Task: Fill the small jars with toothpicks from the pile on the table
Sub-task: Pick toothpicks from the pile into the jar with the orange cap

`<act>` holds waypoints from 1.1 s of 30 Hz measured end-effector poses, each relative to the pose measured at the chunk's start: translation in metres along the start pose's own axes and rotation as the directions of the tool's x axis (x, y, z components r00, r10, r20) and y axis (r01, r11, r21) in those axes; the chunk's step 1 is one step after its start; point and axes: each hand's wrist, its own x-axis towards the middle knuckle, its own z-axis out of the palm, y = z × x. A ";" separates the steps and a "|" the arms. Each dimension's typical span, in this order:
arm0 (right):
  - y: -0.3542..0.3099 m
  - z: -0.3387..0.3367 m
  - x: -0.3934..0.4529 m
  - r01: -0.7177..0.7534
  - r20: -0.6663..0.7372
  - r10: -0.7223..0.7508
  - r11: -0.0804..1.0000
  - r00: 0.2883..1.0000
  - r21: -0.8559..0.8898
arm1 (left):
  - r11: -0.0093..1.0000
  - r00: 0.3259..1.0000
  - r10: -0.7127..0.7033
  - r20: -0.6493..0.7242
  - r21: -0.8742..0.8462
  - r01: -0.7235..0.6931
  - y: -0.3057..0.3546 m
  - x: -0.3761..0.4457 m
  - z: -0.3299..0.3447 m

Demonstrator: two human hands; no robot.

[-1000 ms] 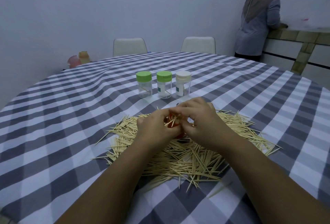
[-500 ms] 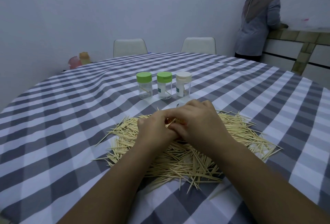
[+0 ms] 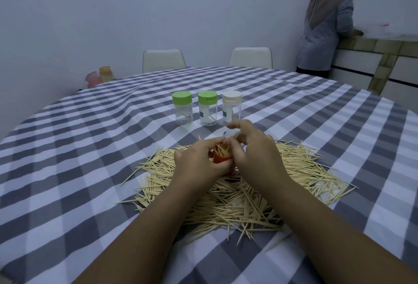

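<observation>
The tabletop is covered by a grey-and-white checked cloth; a toothpick pile and three capped jars are carried.

Grey-and-white checked cloth covers the worktop; two green lids, one cream lid, pale toothpicks, a red jar.

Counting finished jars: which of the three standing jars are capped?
All three: two green-lidded jars and the white-lidded jar wear lids.
</observation>
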 end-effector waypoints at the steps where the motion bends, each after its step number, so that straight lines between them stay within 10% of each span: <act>1: 0.003 0.000 0.001 -0.035 0.005 0.035 0.997 0.999 0.071 | 1.000 1.000 0.002 0.004 0.005 -0.002 -0.001 0.000 0.001; 19: 0.000 -0.019 0.008 -0.128 0.248 0.063 0.958 0.967 0.255 | 0.998 1.000 -0.022 0.015 0.057 0.021 -0.004 0.001 0.003; 28: 0.029 -0.058 0.011 -0.079 0.524 0.455 0.804 0.720 -0.590 | 0.996 0.996 -0.077 0.046 0.055 0.074 -0.005 0.001 0.003; 33: 0.035 -0.048 0.010 0.047 0.459 0.392 0.717 0.798 -0.695 | 0.996 0.996 -0.072 0.051 0.062 0.068 -0.005 0.002 0.003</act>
